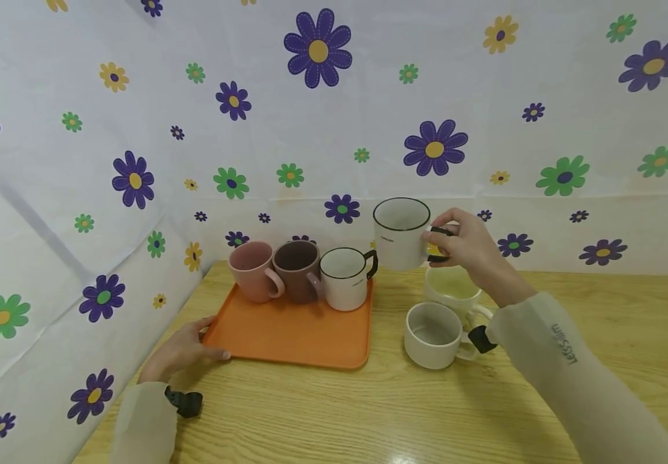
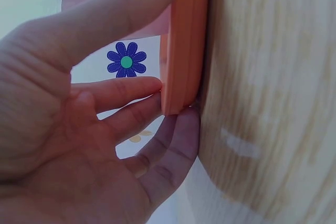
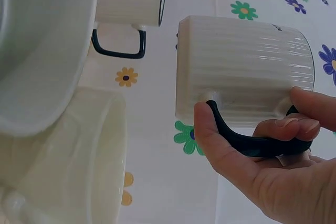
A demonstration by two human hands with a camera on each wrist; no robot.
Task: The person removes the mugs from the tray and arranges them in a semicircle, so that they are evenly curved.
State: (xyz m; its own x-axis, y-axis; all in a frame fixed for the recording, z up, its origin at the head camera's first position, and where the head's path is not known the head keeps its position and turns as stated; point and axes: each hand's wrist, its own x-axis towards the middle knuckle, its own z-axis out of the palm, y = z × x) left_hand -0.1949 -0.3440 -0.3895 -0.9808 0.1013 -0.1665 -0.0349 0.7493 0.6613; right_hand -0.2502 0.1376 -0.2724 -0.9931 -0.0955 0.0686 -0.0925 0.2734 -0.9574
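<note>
White ribbed mug (image 1: 401,245) with a black rim is held upright in the air, near the back right corner of a shallow orange tray (image 1: 293,338); its black handle (image 3: 244,142) is pinched between the thumb and fingers of the right hand (image 1: 468,245). At the tray's front left corner, the left hand (image 1: 181,348) grips the edge. Good handling here likely means keeping the mug level, holding the tray still, and allowing room for the neighbouring handle. Three mugs stand side by side along the tray's back: one pink mug (image 1: 249,277), one brownish-mauve mug (image 1: 295,277), one smaller-looking black-rimmed white mug (image 1: 344,287). Two more, a yellowish cream mug (image 1: 452,287) and, before it, a greyish cream mug (image 1: 431,345), stand right of the tray on a wood-grain table (image 1: 322,419). Counted together: six mugs, one tray, two hands.
</note>
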